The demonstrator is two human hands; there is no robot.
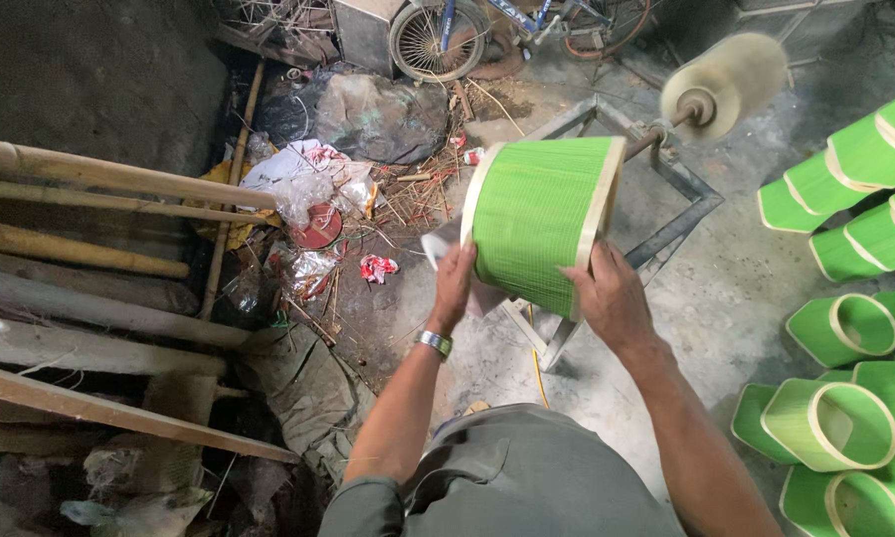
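I hold a green ribbed basket [537, 219] with pale rims on its side in front of me. My left hand [454, 283] grips its left lower rim; a metal watch sits on that wrist. My right hand [607, 293] grips the right rim. Just beyond the basket's far right rim a blurred pale spinning buffing wheel [728, 78] sits on a shaft, mounted on a grey metal frame [678, 199]. Whether the basket touches the wheel I cannot tell.
Several similar green baskets [845, 398] are piled at the right. Long bamboo poles [99, 179] and planks lie at the left. Plastic litter [313, 194] covers the ground behind, and a bicycle wheel [436, 38] stands at the top.
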